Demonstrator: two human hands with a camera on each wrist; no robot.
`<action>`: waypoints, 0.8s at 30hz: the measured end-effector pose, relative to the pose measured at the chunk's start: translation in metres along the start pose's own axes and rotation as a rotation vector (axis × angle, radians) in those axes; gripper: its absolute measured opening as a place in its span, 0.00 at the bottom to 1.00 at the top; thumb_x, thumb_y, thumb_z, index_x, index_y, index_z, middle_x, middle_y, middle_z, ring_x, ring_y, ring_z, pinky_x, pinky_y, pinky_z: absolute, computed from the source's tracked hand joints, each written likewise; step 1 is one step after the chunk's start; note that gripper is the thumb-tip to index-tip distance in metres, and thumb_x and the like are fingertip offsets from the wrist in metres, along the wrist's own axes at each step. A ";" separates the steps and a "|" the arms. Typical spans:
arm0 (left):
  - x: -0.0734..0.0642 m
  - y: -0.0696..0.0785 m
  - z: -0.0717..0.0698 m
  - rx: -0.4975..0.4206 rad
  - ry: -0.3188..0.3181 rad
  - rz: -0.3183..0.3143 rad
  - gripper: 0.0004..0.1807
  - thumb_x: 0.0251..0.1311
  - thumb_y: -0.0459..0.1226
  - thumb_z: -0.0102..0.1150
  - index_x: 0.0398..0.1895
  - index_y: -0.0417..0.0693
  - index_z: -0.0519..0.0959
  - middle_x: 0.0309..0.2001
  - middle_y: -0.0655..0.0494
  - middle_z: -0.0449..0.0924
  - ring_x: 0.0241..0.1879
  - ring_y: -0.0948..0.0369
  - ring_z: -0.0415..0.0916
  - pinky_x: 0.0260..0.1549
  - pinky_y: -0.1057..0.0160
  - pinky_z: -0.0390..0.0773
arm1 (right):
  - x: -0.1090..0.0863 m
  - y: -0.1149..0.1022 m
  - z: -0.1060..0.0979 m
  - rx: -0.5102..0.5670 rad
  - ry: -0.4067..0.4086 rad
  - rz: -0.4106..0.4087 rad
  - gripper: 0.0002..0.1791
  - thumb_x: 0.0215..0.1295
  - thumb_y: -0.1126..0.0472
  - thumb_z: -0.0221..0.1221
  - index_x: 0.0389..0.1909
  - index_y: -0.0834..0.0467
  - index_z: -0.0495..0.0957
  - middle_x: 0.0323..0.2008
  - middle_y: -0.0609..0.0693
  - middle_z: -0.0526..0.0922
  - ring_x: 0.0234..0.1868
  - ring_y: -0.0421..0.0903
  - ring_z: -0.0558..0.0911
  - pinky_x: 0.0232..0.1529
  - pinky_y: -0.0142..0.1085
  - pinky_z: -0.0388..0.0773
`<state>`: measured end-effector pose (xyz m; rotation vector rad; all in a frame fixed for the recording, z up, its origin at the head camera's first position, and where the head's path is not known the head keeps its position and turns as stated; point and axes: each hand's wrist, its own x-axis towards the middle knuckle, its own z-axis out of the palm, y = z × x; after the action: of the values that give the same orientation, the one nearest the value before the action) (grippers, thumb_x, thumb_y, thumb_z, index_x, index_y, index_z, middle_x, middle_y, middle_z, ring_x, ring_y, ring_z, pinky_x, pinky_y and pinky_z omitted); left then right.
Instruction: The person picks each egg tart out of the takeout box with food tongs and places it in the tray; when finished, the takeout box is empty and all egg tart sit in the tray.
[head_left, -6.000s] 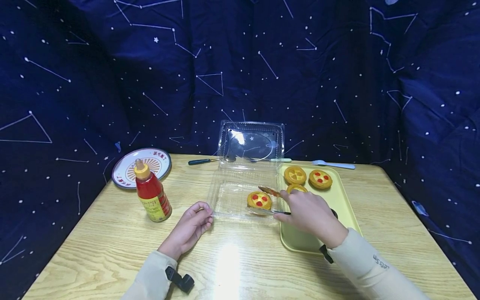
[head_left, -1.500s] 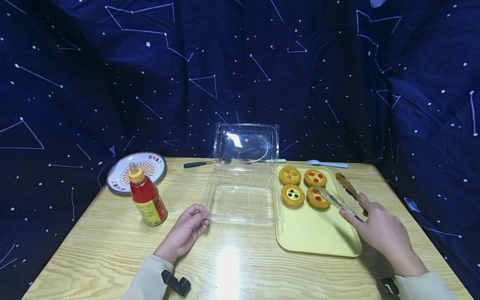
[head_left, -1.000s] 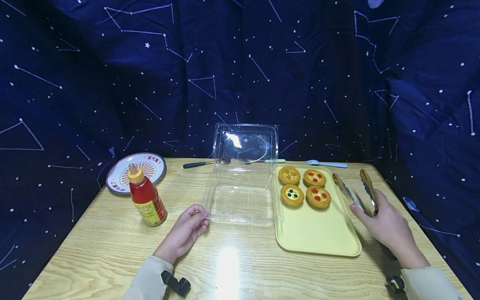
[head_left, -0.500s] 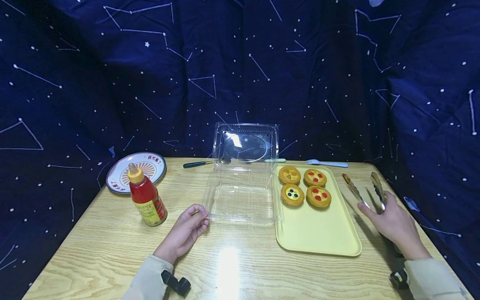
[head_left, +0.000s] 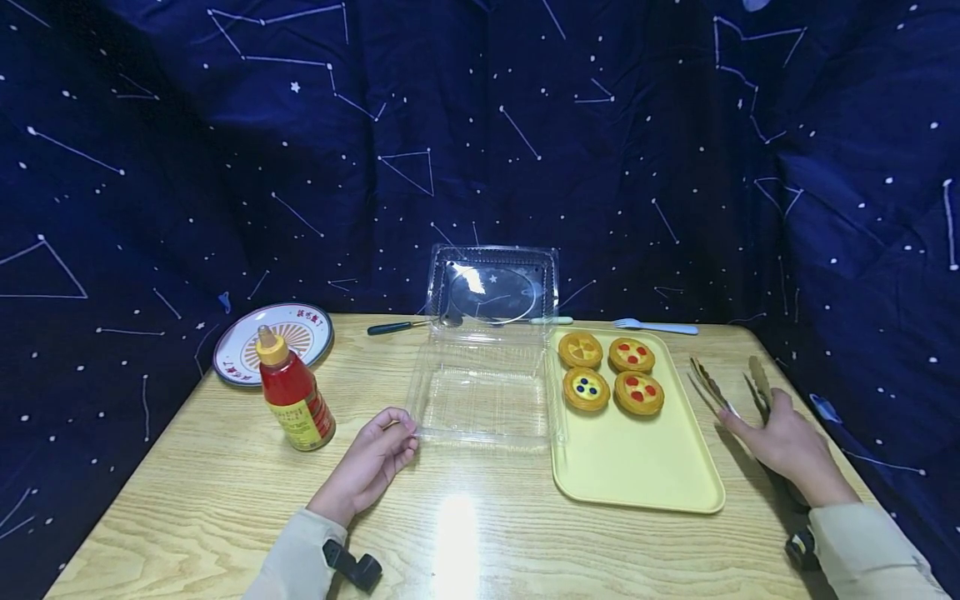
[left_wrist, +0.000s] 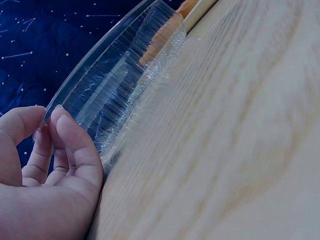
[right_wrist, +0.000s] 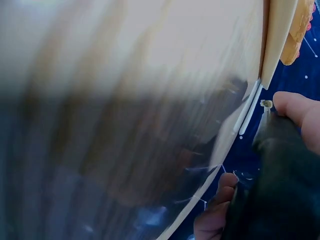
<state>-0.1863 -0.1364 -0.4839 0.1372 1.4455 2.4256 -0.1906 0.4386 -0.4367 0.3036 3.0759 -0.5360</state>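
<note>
My left hand [head_left: 375,458] pinches the front left corner of a clear plastic clamshell container [head_left: 480,400], whose lid stands raised behind it; the pinch also shows in the left wrist view, thumb and fingertip on the rim [left_wrist: 75,85]. To the right of the yellow tray [head_left: 637,467], my right hand [head_left: 787,446] holds a pair of tongs [head_left: 708,383] low over the table, their arms spread with nothing between them. In the right wrist view a dark handle [right_wrist: 285,170] lies in that hand. Several tarts, such as one with blue dots [head_left: 586,389], sit on the tray's far half.
A red sauce bottle [head_left: 296,400] with a yellow cap stands at the left, before a patterned plate [head_left: 273,337]. Along the back edge lie a dark-handled utensil [head_left: 390,328], a pale green handle [head_left: 551,321] and a light blue fork [head_left: 660,327]. A starry curtain hangs behind.
The strawberry-topped tart has gone from the container to the tray. The right hand has drawn the tongs off it, rightward and down toward the table. The left hand keeps its hold.
</note>
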 end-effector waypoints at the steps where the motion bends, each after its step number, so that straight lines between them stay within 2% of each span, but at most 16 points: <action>1: 0.000 0.000 0.000 0.000 -0.001 0.000 0.02 0.72 0.32 0.50 0.40 0.48 0.71 0.38 0.53 0.72 0.34 0.65 0.75 0.35 0.72 0.77 | 0.001 0.000 0.000 0.000 -0.018 0.003 0.61 0.67 0.30 0.48 0.68 0.82 0.36 0.55 0.90 0.58 0.50 0.85 0.66 0.42 0.68 0.70; 5: 0.000 0.000 0.000 0.000 -0.005 0.000 0.02 0.72 0.32 0.50 0.40 0.48 0.71 0.38 0.53 0.72 0.34 0.65 0.75 0.34 0.72 0.77 | 0.004 0.002 -0.001 -0.003 -0.074 -0.004 0.62 0.66 0.29 0.47 0.66 0.84 0.37 0.55 0.90 0.57 0.50 0.84 0.66 0.42 0.68 0.70; 11: -0.001 0.000 0.000 0.001 -0.009 0.002 0.02 0.73 0.32 0.50 0.40 0.48 0.71 0.38 0.54 0.73 0.34 0.65 0.75 0.35 0.72 0.77 | 0.005 0.002 -0.002 -0.039 -0.111 -0.019 0.60 0.65 0.28 0.49 0.63 0.84 0.45 0.48 0.89 0.59 0.46 0.83 0.67 0.37 0.65 0.71; 16: 0.000 0.000 0.000 0.004 -0.004 0.001 0.02 0.72 0.32 0.50 0.40 0.47 0.71 0.39 0.53 0.73 0.34 0.65 0.75 0.34 0.72 0.77 | 0.006 0.000 -0.005 -0.064 -0.159 -0.014 0.62 0.64 0.27 0.49 0.64 0.85 0.43 0.49 0.91 0.58 0.49 0.84 0.65 0.41 0.68 0.70; 24: 0.000 0.001 0.004 0.043 0.040 -0.003 0.03 0.72 0.31 0.49 0.39 0.48 0.72 0.38 0.53 0.73 0.33 0.65 0.75 0.33 0.71 0.77 | 0.007 0.002 -0.003 -0.059 -0.167 -0.036 0.62 0.63 0.29 0.53 0.62 0.86 0.44 0.48 0.90 0.60 0.48 0.84 0.67 0.40 0.66 0.71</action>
<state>-0.1856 -0.1341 -0.4810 0.0971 1.5150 2.4089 -0.1968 0.4423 -0.4351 0.1919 2.9340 -0.4454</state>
